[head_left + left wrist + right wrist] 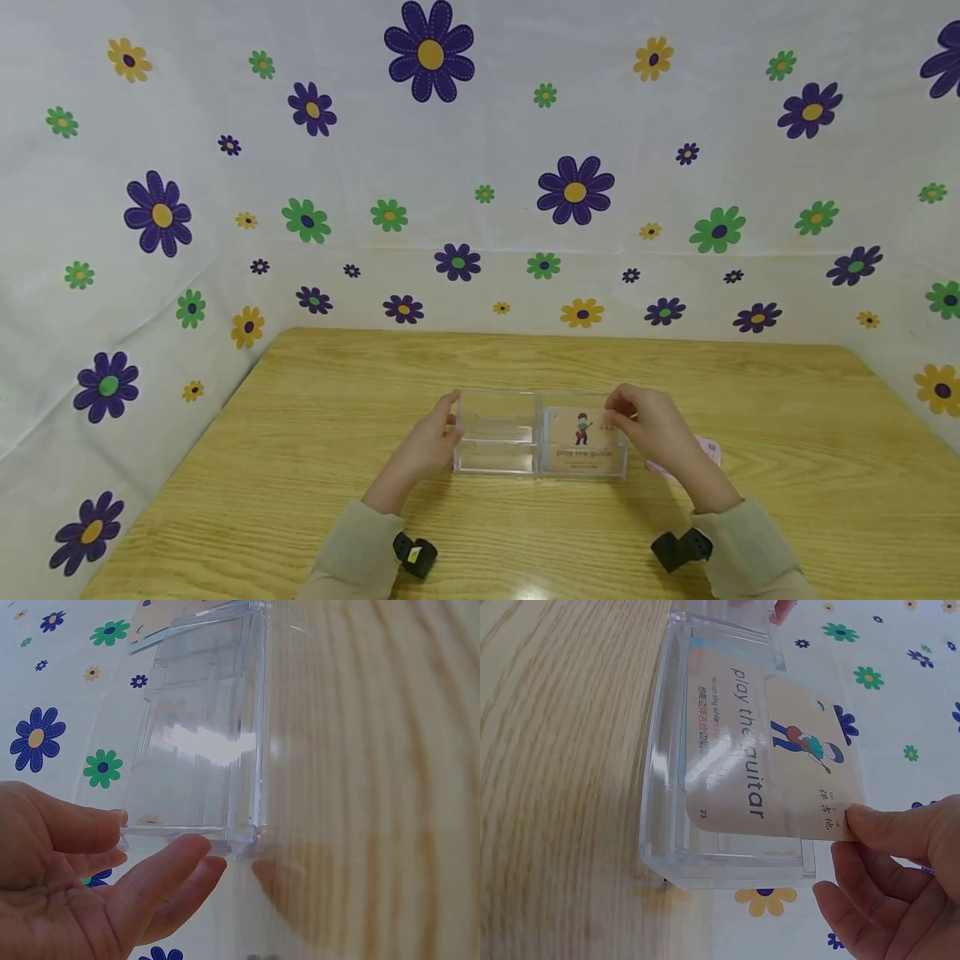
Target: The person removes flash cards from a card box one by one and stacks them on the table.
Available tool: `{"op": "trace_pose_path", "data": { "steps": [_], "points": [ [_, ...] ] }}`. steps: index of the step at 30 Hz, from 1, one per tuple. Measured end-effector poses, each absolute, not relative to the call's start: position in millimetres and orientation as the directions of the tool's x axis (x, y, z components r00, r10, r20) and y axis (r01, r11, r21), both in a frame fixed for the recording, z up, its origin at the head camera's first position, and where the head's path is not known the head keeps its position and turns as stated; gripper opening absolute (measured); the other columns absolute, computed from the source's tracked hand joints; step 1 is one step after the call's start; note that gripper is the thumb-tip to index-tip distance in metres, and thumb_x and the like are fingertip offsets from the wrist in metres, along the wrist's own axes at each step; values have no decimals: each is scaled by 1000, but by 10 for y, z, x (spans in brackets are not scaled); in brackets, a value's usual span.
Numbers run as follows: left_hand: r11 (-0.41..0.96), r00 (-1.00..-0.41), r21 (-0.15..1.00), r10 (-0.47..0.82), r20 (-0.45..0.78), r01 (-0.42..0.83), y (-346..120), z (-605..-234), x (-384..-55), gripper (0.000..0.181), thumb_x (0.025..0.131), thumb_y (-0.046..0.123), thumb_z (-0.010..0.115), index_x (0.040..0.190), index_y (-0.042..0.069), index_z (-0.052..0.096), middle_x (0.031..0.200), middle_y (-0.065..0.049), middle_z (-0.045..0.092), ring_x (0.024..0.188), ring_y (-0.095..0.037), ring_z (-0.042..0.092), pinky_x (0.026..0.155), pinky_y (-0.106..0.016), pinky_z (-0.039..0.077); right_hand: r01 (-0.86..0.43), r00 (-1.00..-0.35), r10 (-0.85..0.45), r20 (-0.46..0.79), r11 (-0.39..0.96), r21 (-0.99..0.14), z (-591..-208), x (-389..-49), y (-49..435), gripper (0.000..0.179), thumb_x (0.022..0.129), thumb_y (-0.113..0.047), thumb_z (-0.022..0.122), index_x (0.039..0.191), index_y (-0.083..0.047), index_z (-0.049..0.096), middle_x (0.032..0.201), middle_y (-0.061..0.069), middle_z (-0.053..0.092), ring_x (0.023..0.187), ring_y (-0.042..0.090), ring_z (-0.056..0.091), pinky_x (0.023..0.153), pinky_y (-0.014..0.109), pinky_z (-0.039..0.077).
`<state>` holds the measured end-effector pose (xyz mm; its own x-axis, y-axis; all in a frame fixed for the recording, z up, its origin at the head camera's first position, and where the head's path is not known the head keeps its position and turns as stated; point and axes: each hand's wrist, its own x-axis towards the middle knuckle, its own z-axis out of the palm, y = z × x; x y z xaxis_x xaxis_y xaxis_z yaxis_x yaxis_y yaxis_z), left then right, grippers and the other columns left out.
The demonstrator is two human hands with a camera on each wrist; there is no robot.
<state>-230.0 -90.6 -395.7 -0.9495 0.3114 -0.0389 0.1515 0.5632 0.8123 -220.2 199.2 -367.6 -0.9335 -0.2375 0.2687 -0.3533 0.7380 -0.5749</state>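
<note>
A clear plastic two-compartment card holder [497, 467] stands on the table. My left hand [426, 442] grips its left end, with fingertips [191, 847] at the side wall and its edge. Upright in the right compartment is a flashcard [573, 437] showing a guitar player and the words "play the guitar". My right hand [652, 421] pinches that card's upper right corner between thumb and finger. In the right wrist view the card [739, 784] leans inside the holder, its lower part behind the clear front wall. A light-blue edge shows behind it. The left compartment holds no cards.
A pink card [708, 450] lies on the wooden table [315, 500], partly hidden by my right forearm. White cloth [495, 142] with printed flowers hangs behind and at both sides of the table. Black wrist cameras [416, 557] are strapped over both sleeves.
</note>
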Motion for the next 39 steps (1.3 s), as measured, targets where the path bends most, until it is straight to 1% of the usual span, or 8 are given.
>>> {"op": "trace_pose_path", "data": {
  "steps": [9, 15, 20, 32, 39],
  "points": [
    [548, -944, 819, 328, -24, 169, -911, -3974, -2302, 53, 91, -1, 42, 138, -2, 17, 122, -33, 38, 96, -36, 52, 65, -35, 48, -355, -930, -227, 288, 754, -553, -3704, -2208, 2002, 6, 82, 3, 58, 80, -2, 60, 75, 4, 60, 70, 17, 57, 63, 32, 48],
    [564, -949, 810, 315, -32, 160, -909, -3957, -2302, 53, 92, -1, 42, 138, -2, 17, 122, -33, 39, 99, -39, 51, 69, -38, 48, -352, -930, -216, 296, 756, -552, -3698, -2215, 2003, 9, 82, 7, 55, 82, 0, 61, 78, 8, 61, 71, 19, 57, 63, 34, 49],
    [561, -948, 811, 317, -28, 164, -907, -3940, -2301, 53, 91, -1, 42, 138, -2, 17, 121, -33, 39, 98, -39, 51, 68, -39, 48, -352, -930, -212, 301, 753, -557, -3688, -2214, 2000, 11, 83, 9, 53, 82, 1, 61, 81, 11, 62, 72, 21, 58, 64, 34, 49],
    [541, -947, 827, 319, -34, 153, -905, -3964, -2298, 52, 91, -2, 41, 138, -1, 17, 122, -34, 38, 98, -38, 51, 64, -35, 49, -328, -938, -189, 291, 756, -566, -3653, -2182, 2003, 13, 83, 10, 51, 85, 2, 61, 83, 13, 62, 73, 22, 57, 64, 34, 49],
    [552, -948, 818, 317, -29, 160, -906, -3967, -2307, 52, 92, -1, 41, 138, -2, 17, 122, -33, 39, 100, -39, 50, 67, -38, 49, -343, -929, -189, 317, 758, -554, -3640, -2180, 1998, 12, 83, 9, 52, 85, 2, 62, 82, 12, 62, 72, 23, 58, 63, 34, 49]
  ]
}}
